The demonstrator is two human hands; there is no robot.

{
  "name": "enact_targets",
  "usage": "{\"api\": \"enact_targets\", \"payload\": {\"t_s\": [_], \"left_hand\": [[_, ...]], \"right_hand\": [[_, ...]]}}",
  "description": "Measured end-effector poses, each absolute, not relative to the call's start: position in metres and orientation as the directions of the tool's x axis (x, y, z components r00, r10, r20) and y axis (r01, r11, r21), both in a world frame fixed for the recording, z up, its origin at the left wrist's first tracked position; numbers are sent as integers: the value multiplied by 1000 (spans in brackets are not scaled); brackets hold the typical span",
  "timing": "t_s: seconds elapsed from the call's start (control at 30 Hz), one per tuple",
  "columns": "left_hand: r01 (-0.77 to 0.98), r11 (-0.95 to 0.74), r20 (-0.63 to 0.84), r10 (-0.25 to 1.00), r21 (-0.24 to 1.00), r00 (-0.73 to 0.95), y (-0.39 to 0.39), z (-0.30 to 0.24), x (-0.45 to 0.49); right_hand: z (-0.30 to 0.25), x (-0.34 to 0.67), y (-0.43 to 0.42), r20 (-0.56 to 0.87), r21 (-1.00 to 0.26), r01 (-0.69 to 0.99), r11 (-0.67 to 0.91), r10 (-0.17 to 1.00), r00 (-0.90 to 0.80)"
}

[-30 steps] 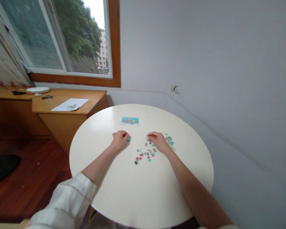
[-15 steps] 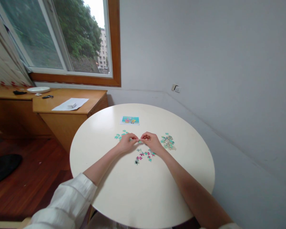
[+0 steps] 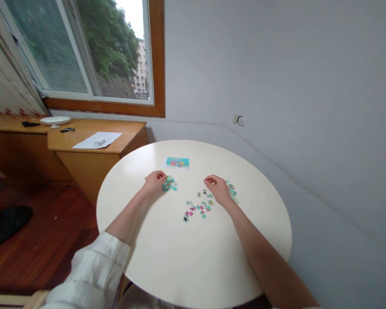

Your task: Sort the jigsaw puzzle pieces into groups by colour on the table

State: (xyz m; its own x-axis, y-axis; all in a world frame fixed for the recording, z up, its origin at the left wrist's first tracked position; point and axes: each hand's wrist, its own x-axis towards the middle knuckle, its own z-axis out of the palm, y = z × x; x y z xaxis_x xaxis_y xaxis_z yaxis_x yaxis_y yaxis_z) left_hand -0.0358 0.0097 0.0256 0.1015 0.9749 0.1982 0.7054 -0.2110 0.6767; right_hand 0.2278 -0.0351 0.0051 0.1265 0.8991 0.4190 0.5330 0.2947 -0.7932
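Observation:
My left hand (image 3: pixel 155 180) is at the left pile of green jigsaw pieces (image 3: pixel 170 183), its fingers closed at the pile's upper left edge. Whatever is between those fingertips is too small to make out. Further right, my right hand (image 3: pixel 216 185) hovers with thumb and fingers pinched together; any piece in them is hidden. Just below it lie scattered pink, teal and yellow jigsaw pieces (image 3: pixel 199 207), some apparently joined in a chain. Behind the right hand, another pile of jigsaw pieces (image 3: pixel 232 191) is partly covered.
A picture card (image 3: pixel 177 162) with cartoon figures lies toward the back of the round white table (image 3: pixel 180 257). Left of the table stands a wooden desk (image 3: pixel 131 133) bearing a paper sheet (image 3: pixel 107 138), a small white block and a white plate (image 3: pixel 55 120). A wall rises behind.
My hands were together at the table's middle, fingertips meeting over a small greenish piece. They have parted: the left moved to the left pile, the right moved right, uncovering more pieces.

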Motion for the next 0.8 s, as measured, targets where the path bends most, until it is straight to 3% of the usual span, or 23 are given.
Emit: {"api": "enact_targets", "payload": {"t_s": [0.27, 0.53, 0.8], "left_hand": [[786, -72, 149, 989, 614, -26, 15, 31, -53], [677, -239, -4, 942, 697, 336, 21, 30, -78], [712, -266, -120, 889, 650, 442, 19, 33, -84]], "right_hand": [[4, 244, -31, 435, -771, 585, 252, 879, 194], [3, 268, -27, 453, -748, 640, 175, 840, 300], [2, 294, -26, 426, -737, 675, 13, 785, 450]]}}
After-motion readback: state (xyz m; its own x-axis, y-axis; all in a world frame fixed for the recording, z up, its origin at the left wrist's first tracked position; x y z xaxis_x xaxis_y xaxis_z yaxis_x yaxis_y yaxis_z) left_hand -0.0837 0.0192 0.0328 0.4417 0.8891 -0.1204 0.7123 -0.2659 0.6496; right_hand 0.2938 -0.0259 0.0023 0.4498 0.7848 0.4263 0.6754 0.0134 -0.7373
